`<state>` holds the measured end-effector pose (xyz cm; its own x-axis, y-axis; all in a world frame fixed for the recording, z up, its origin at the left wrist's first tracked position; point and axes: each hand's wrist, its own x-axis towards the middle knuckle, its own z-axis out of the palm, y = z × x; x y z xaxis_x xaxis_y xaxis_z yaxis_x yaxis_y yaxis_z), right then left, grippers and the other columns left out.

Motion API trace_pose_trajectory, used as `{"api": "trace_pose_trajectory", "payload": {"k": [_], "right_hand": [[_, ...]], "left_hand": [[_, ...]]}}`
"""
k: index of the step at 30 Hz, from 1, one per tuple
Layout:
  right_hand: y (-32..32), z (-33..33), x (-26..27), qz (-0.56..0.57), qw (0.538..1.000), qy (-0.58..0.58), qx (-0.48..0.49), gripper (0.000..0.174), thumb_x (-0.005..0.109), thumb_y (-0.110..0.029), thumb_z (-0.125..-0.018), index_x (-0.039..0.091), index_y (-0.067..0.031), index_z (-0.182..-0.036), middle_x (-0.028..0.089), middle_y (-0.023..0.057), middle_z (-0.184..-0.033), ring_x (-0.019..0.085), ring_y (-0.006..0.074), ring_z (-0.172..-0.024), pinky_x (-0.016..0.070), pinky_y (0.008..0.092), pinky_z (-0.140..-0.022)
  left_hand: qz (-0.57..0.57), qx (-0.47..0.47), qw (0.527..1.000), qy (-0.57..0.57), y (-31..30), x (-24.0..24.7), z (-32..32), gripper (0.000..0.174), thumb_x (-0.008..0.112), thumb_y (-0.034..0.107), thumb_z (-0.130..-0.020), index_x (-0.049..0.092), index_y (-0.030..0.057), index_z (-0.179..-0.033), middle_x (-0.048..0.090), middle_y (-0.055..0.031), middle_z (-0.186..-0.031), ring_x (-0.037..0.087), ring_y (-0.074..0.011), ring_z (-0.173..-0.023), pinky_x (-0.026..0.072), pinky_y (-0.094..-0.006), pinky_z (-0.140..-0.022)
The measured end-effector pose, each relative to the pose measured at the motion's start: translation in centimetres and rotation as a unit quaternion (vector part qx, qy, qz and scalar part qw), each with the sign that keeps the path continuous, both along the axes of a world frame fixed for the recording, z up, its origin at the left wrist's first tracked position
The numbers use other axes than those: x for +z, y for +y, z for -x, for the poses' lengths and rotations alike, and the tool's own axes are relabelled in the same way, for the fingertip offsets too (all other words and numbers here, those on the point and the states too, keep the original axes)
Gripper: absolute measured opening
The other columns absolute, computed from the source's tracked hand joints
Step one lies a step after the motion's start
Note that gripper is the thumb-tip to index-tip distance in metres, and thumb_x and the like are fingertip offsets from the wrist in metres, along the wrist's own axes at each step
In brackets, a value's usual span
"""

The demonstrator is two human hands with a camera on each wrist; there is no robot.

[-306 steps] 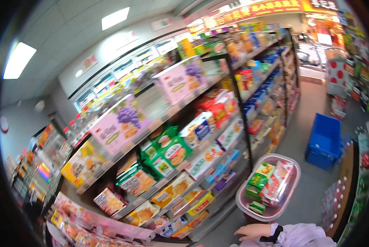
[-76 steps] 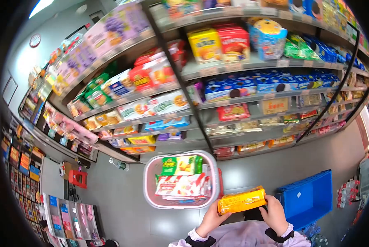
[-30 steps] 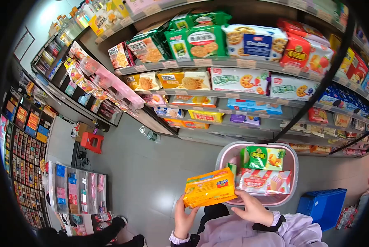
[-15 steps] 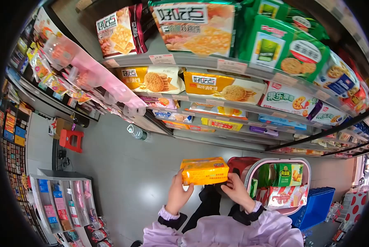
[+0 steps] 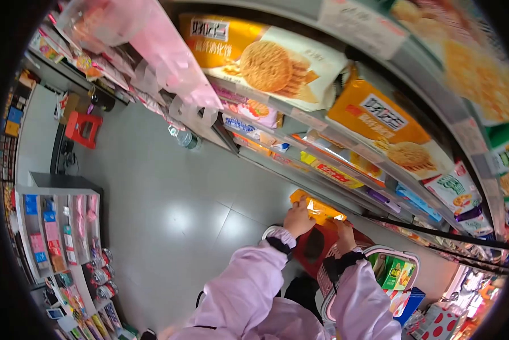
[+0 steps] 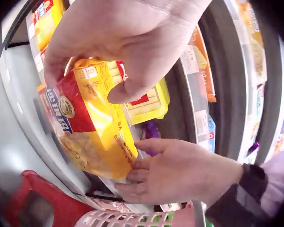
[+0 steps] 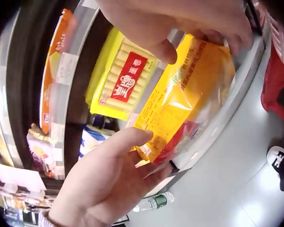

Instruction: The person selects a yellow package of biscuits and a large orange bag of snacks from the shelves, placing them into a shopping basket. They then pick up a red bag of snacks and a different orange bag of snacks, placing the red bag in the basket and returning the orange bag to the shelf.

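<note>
An orange biscuit packet (image 5: 322,211) with a red and clear printed front is held between my two hands, low at the bottom shelf. My left hand (image 5: 298,218) grips one end, thumb on its side in the left wrist view. At the other end my right hand (image 5: 345,235) holds the packet, its thumb along the edge in the right wrist view. Right beside the packet on the shelf lies a yellow pack of egg rolls (image 7: 125,78). A pink basket (image 5: 416,266) with green and red-white packets inside stands by my right forearm.
Shelves of biscuit packs (image 5: 265,62) rise close in front. A red stool (image 6: 42,189) stands beside the basket, another red stool (image 5: 84,129) far left. A plastic bottle (image 5: 184,137) lies on the floor near the shelf corner. A display rack (image 5: 58,232) stands at left.
Both hands have carried the orange packet from in front of my body forward and down to the bottom shelf. My view has come closer to the shelves.
</note>
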<state>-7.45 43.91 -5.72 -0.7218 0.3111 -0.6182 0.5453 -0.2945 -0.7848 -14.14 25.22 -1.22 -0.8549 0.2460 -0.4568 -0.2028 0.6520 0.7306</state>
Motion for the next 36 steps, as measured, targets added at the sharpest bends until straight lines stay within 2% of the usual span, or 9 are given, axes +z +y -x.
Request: {"api": "trace_pose_trajectory", "payload": {"k": [5,12,13,15,22,25,29,33,36], "right_hand": [[2.9,-0.4,-5.3,-0.050,0.977,0.161,0.132,0.029,0.049,-0.004,-0.081,0.056,-0.0046,-0.109,0.062,0.0045,-0.099,0.060,0.0171,-0.089,0.0470,0.0293,-0.077],[2.6,2.7,-2.5,-0.060,0.979,-0.177,-0.077,0.039,0.053,-0.002,-0.074,0.053,-0.0029,-0.113,0.060,0.0076,-0.102,0.058,0.0238,-0.093,0.0471,0.0334,-0.080],[4.0,2.0,-3.3,-0.260,0.956,-0.085,0.107,0.034,0.057,-0.006,-0.072,0.055,-0.0035,-0.106,0.060,0.0092,-0.096,0.058,0.0262,-0.088,0.0470,0.0353,-0.076],[7.1,1.0,-4.0,-0.571,0.683,0.116,0.440,0.025,0.066,-0.014,-0.068,0.060,-0.0046,-0.090,0.060,0.0125,-0.084,0.058,0.0310,-0.078,0.0468,0.0391,-0.068],[11.9,4.5,-6.4,-0.627,0.594,0.013,0.504,0.020,0.069,-0.014,-0.066,0.061,-0.0029,-0.080,0.059,0.0140,-0.071,0.059,0.0309,-0.070,0.0473,0.0387,-0.064],[12.7,6.4,-7.2,-0.562,0.660,-0.037,0.498,0.025,0.067,-0.006,-0.063,0.061,-0.0026,-0.087,0.058,0.0192,-0.093,0.053,0.0372,-0.094,0.0430,0.0407,-0.084],[13.2,6.1,-9.5,-0.562,0.663,-0.010,0.495,0.025,0.067,-0.004,-0.063,0.061,-0.0007,-0.087,0.056,0.0206,-0.102,0.050,0.0381,-0.099,0.0417,0.0421,-0.086],[11.8,7.1,-9.5,-0.606,0.594,-0.017,0.529,0.028,0.064,-0.001,-0.068,0.059,-0.0024,-0.095,0.053,0.0146,-0.113,0.047,0.0311,-0.109,0.0352,0.0381,-0.094],[13.1,6.4,-12.4,-0.476,0.804,0.044,0.353,0.027,0.062,-0.006,-0.069,0.058,-0.0031,-0.096,0.055,0.0186,-0.105,0.049,0.0352,-0.104,0.0399,0.0396,-0.088]], "left_hand": [[-0.022,-0.004,1.000,0.001,2.1,-3.9,0.2,0.080,0.062,0.015,-0.067,0.021,0.0058,-0.136,0.045,-0.0248,-0.118,0.055,-0.0406,-0.093,0.0466,-0.0428,-0.081],[-0.186,0.089,0.978,0.017,4.8,-7.9,1.0,0.077,0.054,0.001,-0.070,0.021,0.0150,-0.138,0.038,-0.0213,-0.128,0.051,-0.0396,-0.103,0.0445,-0.0401,-0.086],[-0.212,0.088,0.973,-0.017,4.9,-7.9,1.5,0.076,0.051,-0.003,-0.069,0.021,0.0126,-0.137,0.035,-0.0219,-0.130,0.047,-0.0396,-0.109,0.0423,-0.0388,-0.090],[-0.217,0.075,0.973,-0.015,5.9,-8.8,2.0,0.075,0.052,-0.003,-0.069,0.023,0.0106,-0.137,0.034,-0.0224,-0.131,0.045,-0.0390,-0.112,0.0412,-0.0383,-0.092],[-0.241,0.087,0.966,0.036,8.9,-12.9,4.7,0.070,0.056,-0.001,-0.066,0.029,0.0045,-0.131,0.041,-0.0234,-0.124,0.049,-0.0395,-0.104,0.0437,-0.0395,-0.087],[-0.235,0.086,0.968,0.003,8.9,-13.1,6.4,0.060,0.055,-0.002,-0.066,0.036,-0.0003,-0.123,0.043,-0.0250,-0.121,0.048,-0.0403,-0.105,0.0434,-0.0413,-0.086],[-0.220,0.127,0.964,0.078,10.0,-14.4,6.8,0.060,0.057,-0.001,-0.066,0.035,-0.0026,-0.121,0.040,-0.0266,-0.123,0.051,-0.0403,-0.101,0.0471,-0.0414,-0.081],[-0.208,0.146,0.967,0.027,11.1,-16.3,6.9,0.063,0.058,0.000,-0.066,0.033,-0.0038,-0.124,0.031,-0.0263,-0.131,0.048,-0.0392,-0.107,0.0454,-0.0383,-0.088],[-0.184,0.145,0.967,0.103,10.9,-16.2,6.9,0.062,0.058,0.001,-0.067,0.034,-0.0036,-0.124,0.034,-0.0258,-0.128,0.045,-0.0386,-0.110,0.0434,-0.0377,-0.090]]}}
